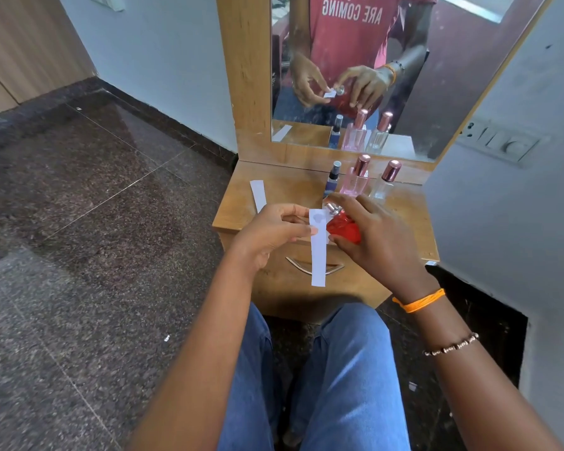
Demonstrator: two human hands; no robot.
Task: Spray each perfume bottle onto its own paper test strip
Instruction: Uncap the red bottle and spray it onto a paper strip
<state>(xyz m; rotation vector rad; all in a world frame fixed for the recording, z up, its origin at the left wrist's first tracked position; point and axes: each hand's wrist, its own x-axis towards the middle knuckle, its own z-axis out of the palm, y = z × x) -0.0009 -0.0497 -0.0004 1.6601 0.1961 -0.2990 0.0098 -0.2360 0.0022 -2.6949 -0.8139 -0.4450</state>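
The left hand (274, 229) pinches a white paper test strip (318, 252) near its top between thumb and fingers; the strip hangs straight down in front of the wooden dressing table (404, 222), with a grey damp blot near its upper end. Just at 3 o'clock of the strip, the right hand (372, 232) is wrapped around a red perfume bottle (344, 229), fingers curled over it and the forefinger over the silver spray head (332, 208), which points toward the strip's top. The red of the bottle could be glass or liquid; I cannot tell which.

At 12 o'clock of the hands, three more bottles stand upright near the back of the tabletop, close together in a row. The small blue spray bottle (333, 179) has a clear cap and dark nozzle. Beside it, at its 3 o'clock, the pink perfume bottle (355, 182) holds pink liquid under a rose-gold cap. Further toward 3 o'clock, the clear perfume bottle (386, 183) looks colourless inside, also with a rose-gold cap.

A second paper strip (258, 195) lies flat on the tabletop at 10 o'clock of the left hand. The mirror (437, 92) behind reflects bottles and hands.
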